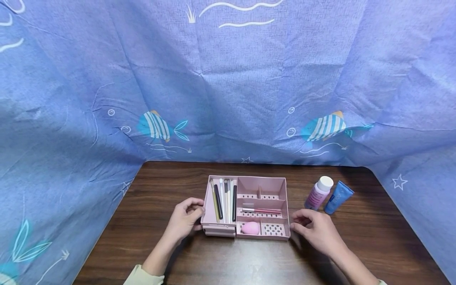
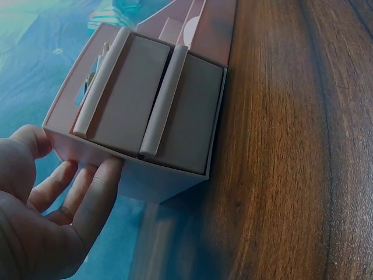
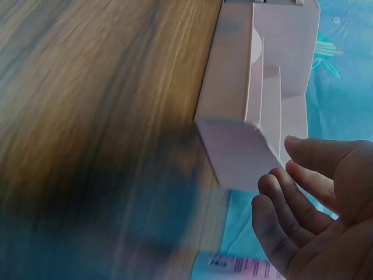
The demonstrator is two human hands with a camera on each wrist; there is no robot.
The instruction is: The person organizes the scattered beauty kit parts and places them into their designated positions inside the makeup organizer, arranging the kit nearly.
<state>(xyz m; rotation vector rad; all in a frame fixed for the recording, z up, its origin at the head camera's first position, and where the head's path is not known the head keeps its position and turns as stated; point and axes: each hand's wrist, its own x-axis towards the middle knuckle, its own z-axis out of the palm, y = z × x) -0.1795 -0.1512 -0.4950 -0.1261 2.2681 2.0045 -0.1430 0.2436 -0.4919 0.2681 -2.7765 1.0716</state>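
Note:
A pink desk organizer [image 1: 261, 204] sits on the table between the two hands. Its left compartment holds several slim brushes and pencils [image 1: 225, 200]; red-handled brushes [image 1: 265, 211] lie in a middle slot and a pink makeup sponge [image 1: 251, 228] in a front one. My left hand [image 1: 185, 217] is at the organizer's left side, fingertips against the outer wall and thumb by the edge. Two small drawers [image 2: 148, 99] face forward there. My right hand [image 1: 317, 229] is beside the right wall, fingers loosely bent, fingertips right at the wall in the right wrist view.
A pink bottle with a white cap [image 1: 318, 194] and a blue squeeze tube [image 1: 338, 198] stand right of the organizer, behind the right hand. The brown wooden table [image 1: 142, 237] ends at the back against a blue fish-print cloth [image 1: 235, 99].

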